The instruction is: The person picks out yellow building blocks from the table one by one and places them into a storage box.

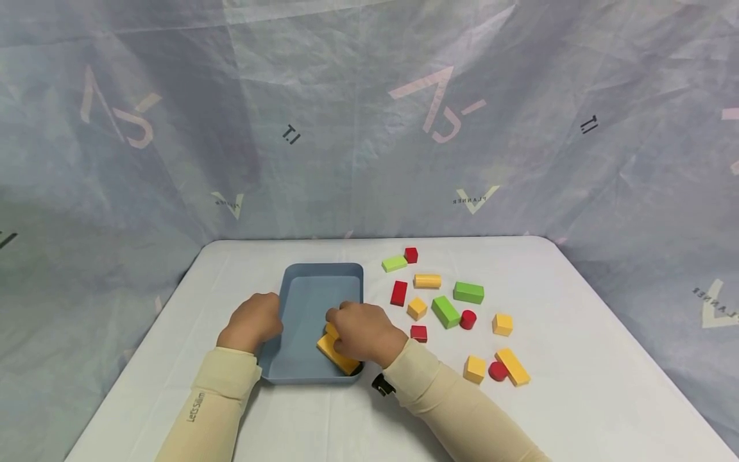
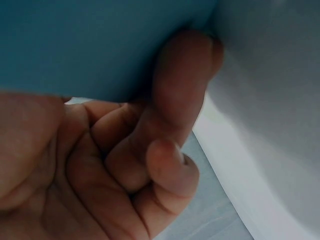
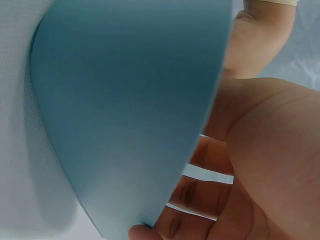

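A blue-grey tray (image 1: 306, 378) sits on the white table. My left hand (image 1: 252, 321) grips its left side wall; in the left wrist view, curled fingers (image 2: 182, 85) press against the blue wall from outside. Over the tray's right rim reaches my right hand (image 1: 366, 330), its fingers bent down inside and pinching a yellow block (image 1: 331, 330). Just below it, a long yellow block (image 1: 337, 354) lies slanted in the tray's near right corner, partly covered by the hand. From the right wrist, the tray wall (image 3: 130, 120) hides the fingertips and the block.
Right of the tray lie loose blocks: a red block (image 1: 399, 293), a yellow cylinder (image 1: 427, 281), a green block (image 1: 469, 292), a yellow cube (image 1: 475, 369) and several more. A long yellow block (image 1: 512, 367) overlaps a red disc (image 1: 498, 371). A printed grey curtain (image 1: 346, 160) hangs behind.
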